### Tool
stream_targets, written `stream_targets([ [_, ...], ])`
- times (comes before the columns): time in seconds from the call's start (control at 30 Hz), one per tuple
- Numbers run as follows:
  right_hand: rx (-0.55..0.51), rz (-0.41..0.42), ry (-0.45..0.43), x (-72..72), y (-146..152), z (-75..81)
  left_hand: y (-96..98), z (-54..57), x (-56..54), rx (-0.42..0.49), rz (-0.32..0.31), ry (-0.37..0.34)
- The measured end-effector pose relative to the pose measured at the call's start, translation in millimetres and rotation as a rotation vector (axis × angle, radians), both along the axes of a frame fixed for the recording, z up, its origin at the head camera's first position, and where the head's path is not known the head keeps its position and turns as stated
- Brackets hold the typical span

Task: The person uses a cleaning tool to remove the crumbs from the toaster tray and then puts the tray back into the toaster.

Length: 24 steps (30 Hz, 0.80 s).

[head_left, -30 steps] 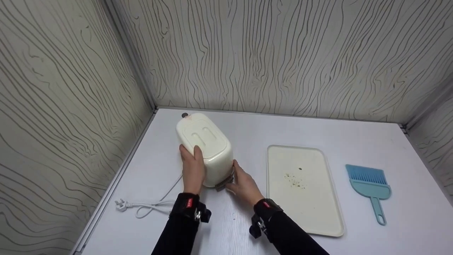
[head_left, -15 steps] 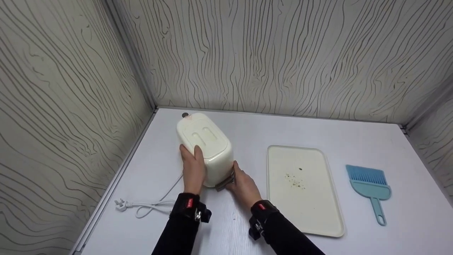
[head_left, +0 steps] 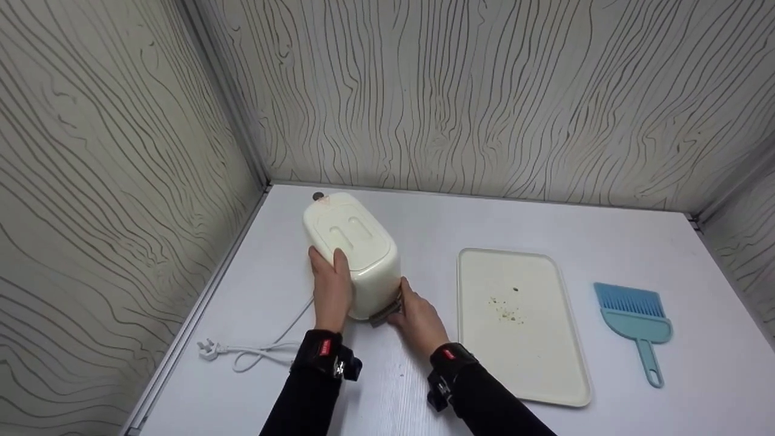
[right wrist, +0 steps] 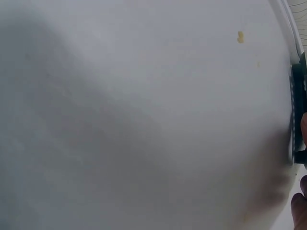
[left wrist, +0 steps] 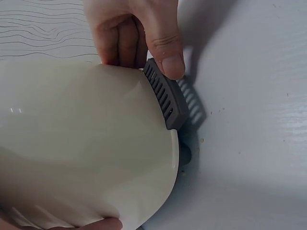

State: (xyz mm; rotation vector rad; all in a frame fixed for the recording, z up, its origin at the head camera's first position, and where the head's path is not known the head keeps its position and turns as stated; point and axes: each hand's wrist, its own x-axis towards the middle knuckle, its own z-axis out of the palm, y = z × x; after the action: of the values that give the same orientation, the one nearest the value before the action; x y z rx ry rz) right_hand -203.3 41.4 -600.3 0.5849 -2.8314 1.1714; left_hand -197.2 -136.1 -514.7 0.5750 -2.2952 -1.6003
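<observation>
A cream toaster (head_left: 378, 287) stands tilted on the table, a panel with two oblong recesses facing up. My left hand (head_left: 332, 297) grips its near left side, thumb over the upper edge. At the lower near corner, my right hand (head_left: 422, 321) holds the toaster by a grey-brown slatted piece (head_left: 385, 311). In the left wrist view, the right thumb lies against the end of that slatted piece (left wrist: 167, 94), and the other fingers curl behind the cream body (left wrist: 91, 134). The right wrist view shows mostly pale surface, with fingertips (right wrist: 300, 208) at its right edge.
A cream tray (head_left: 527, 369) with scattered crumbs (head_left: 506, 312) lies right of the toaster. Farther right is a blue hand brush (head_left: 636, 324). A white power cord with plug (head_left: 209, 349) lies left. Crumbs (left wrist: 202, 140) dot the table. Patterned walls (head_left: 460, 97) enclose the back and sides.
My right hand has shifted slightly left, and its thumb has moved in against the slatted piece. The left hand and toaster stay almost still.
</observation>
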Motion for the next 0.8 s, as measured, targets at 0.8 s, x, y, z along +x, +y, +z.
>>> stream_targets([
  [0.8, 0.022, -0.081, 0.147, -4.3, -8.2, -4.7, 1.9, 2.5, 0.4, 0.002, 0.015, 0.013],
])
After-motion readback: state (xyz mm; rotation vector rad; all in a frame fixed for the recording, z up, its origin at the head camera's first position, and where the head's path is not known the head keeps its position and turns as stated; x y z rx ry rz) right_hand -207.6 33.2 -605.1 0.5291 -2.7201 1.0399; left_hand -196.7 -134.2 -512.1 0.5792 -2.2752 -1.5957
